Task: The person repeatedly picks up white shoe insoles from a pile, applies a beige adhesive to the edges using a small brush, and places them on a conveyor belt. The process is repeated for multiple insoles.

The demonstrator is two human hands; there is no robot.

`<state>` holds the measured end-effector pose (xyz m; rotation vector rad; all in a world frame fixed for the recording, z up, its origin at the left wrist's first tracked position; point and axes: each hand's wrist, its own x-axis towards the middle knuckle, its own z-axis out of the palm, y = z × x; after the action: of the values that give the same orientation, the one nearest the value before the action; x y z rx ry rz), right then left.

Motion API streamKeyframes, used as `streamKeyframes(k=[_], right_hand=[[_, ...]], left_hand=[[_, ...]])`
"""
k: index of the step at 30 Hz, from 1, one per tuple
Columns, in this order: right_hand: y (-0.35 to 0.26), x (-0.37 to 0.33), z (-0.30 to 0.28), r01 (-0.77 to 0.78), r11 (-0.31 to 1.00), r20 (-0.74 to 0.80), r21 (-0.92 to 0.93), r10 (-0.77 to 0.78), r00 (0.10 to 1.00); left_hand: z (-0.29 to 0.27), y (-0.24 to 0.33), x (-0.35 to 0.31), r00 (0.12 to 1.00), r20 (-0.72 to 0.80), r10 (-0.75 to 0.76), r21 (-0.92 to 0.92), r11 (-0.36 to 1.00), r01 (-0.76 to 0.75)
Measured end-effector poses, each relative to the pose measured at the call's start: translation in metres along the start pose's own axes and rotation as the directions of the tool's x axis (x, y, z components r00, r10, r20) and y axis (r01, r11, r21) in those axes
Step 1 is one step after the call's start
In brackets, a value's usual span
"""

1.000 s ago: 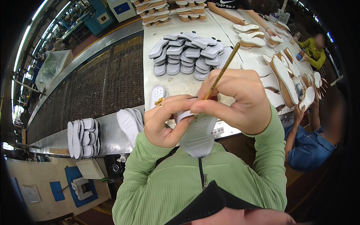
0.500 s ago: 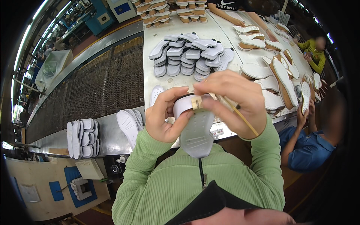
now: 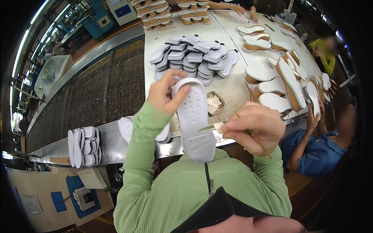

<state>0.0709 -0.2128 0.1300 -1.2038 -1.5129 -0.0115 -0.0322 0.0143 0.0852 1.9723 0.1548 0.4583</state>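
Observation:
A pale grey shoe sole [image 3: 193, 116] with small holes and engraved lines hangs upright before my chest. My left hand [image 3: 169, 90] grips its upper end, thumb on the holed face and fingers behind the rim. My right hand [image 3: 254, 126] is closed beside the sole's lower half. Its fingertips pinch a small cream piece [image 3: 219, 127], from which a thin pointed blade-like tip [image 3: 207, 127] reaches in front of the sole; whether it touches is unclear. A thin yellow-brown stick [image 3: 254, 136] also runs between my right fingers.
An open box of cream scraps [image 3: 214, 104] stands behind the sole. Grey soles [image 3: 190, 56] are piled beyond it, white-and-tan soles [image 3: 268, 77] to the right. More soles [image 3: 83, 145] lie left by the mesh conveyor [image 3: 89, 85]. A co-worker in blue [image 3: 314, 155] sits at right.
My right hand has moved down and right, away from the sole's upper end, with the cream piece in it. My left hand has shifted up, and the sole's holed face shows more fully.

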Motion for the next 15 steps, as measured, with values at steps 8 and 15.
streamKeyframes(k=[8,15], right_hand=[[-0.009,-0.009,-0.004,-0.041,0.999,-0.005,0.004,0.041,0.999],[-0.007,-0.011,0.003,-0.064,0.997,-0.021,0.037,0.065,0.998]], left_hand=[[-0.023,-0.033,0.09,0.961,-0.274,-0.034,-0.122,0.993,0.001],[-0.035,-0.092,0.11,0.892,-0.43,0.139,-0.089,0.977,-0.196]])
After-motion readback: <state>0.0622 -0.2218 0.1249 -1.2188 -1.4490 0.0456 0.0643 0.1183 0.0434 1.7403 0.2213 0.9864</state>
